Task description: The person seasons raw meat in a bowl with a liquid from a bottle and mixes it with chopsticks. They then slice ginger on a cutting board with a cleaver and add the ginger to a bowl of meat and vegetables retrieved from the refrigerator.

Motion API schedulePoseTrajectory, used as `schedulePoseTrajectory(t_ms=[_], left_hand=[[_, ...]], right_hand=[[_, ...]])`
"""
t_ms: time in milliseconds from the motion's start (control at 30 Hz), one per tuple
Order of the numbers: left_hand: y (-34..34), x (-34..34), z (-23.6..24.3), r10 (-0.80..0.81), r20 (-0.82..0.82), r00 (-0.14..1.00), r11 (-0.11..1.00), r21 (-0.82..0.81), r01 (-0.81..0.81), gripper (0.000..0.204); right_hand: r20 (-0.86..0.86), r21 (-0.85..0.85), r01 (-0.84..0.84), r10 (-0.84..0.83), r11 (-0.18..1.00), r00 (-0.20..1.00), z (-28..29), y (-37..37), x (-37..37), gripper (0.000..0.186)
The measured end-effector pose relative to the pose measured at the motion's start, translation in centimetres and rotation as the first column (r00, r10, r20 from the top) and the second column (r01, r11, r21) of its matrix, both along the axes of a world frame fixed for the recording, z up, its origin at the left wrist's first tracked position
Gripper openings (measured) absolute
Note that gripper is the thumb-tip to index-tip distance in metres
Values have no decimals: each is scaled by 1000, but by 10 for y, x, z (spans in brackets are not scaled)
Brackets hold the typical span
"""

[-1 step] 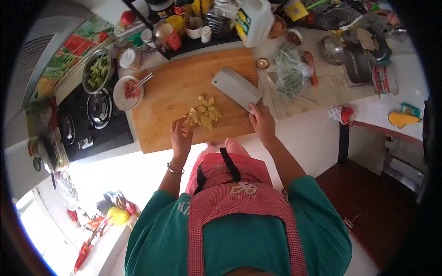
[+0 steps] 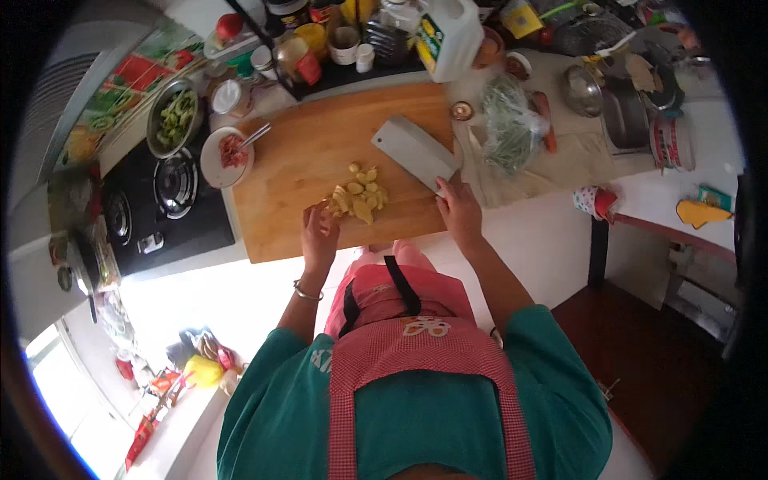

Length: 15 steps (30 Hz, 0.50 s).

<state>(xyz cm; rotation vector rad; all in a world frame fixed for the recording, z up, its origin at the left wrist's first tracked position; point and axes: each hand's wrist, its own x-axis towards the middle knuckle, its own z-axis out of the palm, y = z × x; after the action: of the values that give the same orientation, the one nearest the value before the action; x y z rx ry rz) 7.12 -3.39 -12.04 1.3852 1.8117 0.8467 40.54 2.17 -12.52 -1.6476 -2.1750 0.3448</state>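
Sliced yellow pieces, possibly ginger, lie heaped on a wooden cutting board. At the pile's left edge, my left hand has curled fingers; whatever is between them is too small to make out. My right hand grips the handle of a wide steel cleaver, whose blade lies flat over the board, right of the pieces. Just left of the board sit a white bowl of chopped pinkish food with a spoon and a metal bowl of green vegetables.
A black gas hob is at left. Bottles and jars crowd the back. Bagged greens, a carrot and steel containers lie on the right counter. A small metal lid sits beside the board.
The whole scene appears slightly farther right in the view. My hands, the cleaver and the pieces hold about the same positions on the board.
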Motion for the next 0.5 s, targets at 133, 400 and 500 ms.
schedulePoseTrajectory(t_ms=[133, 400, 500], left_hand=[[-2, 5, -4, 52, -18, 998, 999, 18, -52, 51], [-12, 0, -6, 93, 3, 996, 996, 16, -93, 53], [-20, -2, -3, 119, 32, 992, 993, 1, -119, 49]], right_hand=[[83, -54, -72, 76, 996, 994, 3, 10, -4, 53], [116, -31, -46, 49, 998, 992, 19, 13, -16, 45], [38, -7, -90, 91, 996, 995, 21, 4, -21, 41]])
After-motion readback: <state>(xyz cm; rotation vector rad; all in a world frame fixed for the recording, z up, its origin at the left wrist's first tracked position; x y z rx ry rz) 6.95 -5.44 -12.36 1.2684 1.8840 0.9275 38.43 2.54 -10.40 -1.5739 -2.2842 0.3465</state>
